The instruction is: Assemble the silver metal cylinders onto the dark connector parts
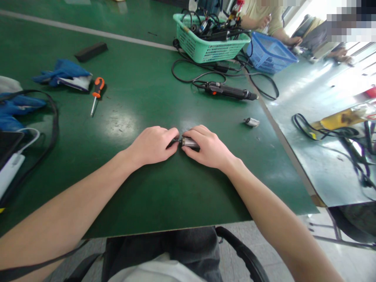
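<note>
My right hand (207, 147) rests on the green table (164, 188) with its fingers closed around a small silver metal cylinder (189, 142). My left hand (152, 144) lies just to its left, with thumb and fingers pinched on a small dark part at the cylinder's left end. That part is mostly hidden by my fingers. The two hands touch at the middle of the table. A second small silver cylinder (252, 122) lies loose on the table to the right of my hands.
A black electric screwdriver (232, 92) with its cable lies behind the hands. Farther back stand a green basket (210, 49) of tools and a blue basket (272, 55). An orange-handled screwdriver (96, 94) and blue cloths (63, 72) lie at the left. Other people sit at the far right.
</note>
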`<state>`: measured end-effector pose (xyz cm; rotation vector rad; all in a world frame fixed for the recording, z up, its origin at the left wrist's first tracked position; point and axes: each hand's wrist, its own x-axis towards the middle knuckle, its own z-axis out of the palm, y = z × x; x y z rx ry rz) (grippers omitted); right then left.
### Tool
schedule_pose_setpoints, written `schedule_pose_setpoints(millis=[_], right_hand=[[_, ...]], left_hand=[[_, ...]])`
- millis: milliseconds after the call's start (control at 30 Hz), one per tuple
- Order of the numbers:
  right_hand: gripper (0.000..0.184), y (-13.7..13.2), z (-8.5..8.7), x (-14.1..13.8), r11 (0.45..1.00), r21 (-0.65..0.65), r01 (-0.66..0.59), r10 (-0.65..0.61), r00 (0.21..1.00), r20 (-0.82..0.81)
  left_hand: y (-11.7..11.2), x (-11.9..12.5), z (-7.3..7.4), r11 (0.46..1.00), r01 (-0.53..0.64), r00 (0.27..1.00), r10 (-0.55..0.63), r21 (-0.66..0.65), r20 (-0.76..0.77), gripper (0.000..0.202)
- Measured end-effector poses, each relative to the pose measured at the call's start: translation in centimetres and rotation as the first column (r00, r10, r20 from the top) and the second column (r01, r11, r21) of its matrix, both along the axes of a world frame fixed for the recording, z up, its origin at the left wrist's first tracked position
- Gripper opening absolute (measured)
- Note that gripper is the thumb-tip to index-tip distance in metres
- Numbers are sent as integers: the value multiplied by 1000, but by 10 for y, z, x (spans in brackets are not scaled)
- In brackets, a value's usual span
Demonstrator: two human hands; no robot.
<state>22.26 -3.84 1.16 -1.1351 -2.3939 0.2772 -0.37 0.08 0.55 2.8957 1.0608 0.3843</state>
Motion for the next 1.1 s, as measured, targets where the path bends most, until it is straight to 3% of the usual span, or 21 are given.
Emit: schedule_pose_setpoints(millis=[1100], right_hand=[[23, 1, -1, 1, 1000, 3, 11, -11, 1000, 12]], left_hand=[[1, 0, 2, 999, 42, 999, -41, -34, 14, 22]])
